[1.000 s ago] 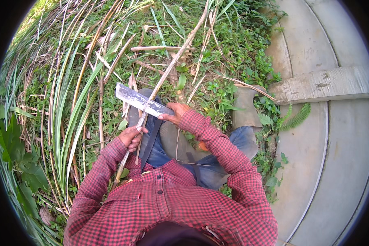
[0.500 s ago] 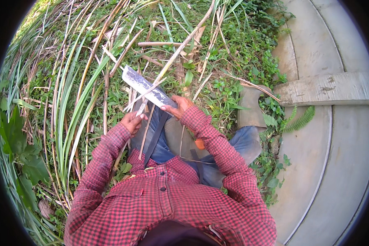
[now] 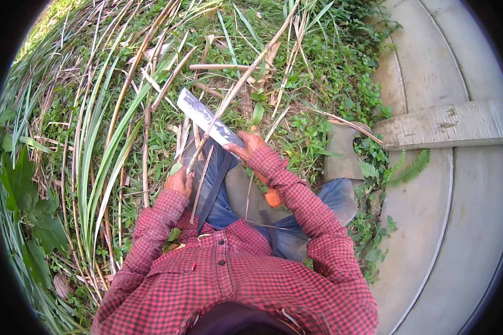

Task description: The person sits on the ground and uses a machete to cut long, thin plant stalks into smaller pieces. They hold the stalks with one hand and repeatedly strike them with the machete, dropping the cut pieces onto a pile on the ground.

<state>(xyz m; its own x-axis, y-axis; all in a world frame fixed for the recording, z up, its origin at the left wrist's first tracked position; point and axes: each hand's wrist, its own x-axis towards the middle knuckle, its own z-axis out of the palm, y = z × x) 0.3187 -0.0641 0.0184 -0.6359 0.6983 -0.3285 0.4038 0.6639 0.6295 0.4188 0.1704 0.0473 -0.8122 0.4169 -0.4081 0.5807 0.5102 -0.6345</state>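
Observation:
A machete (image 3: 205, 116) with a worn, whitish blade is in my right hand (image 3: 250, 146); its fingers are closed near the blade's base, and the tip points up and left. My left hand (image 3: 179, 181) is closed around the lower end of a long dry stalk (image 3: 246, 75). The stalk slants up and right, crossing the blade. Several short cut pieces (image 3: 181, 134) lie beyond my left hand, by my knee. An orange piece (image 3: 273, 197) shows below my right forearm; whether it belongs to the machete's handle I cannot tell.
Long green and dry blades of grass (image 3: 98, 167) spread over the ground at left. My boot (image 3: 343, 148) is at right, beside low weeds. Farther right, a pale beam (image 3: 441, 124) crosses grey concrete slabs (image 3: 419, 223). A dark strap (image 3: 213, 187) lies over my leg.
My left hand has moved down toward me, away from the blade. The machete has shifted slightly right and turned a little steeper. The stalk now crosses in front of the blade.

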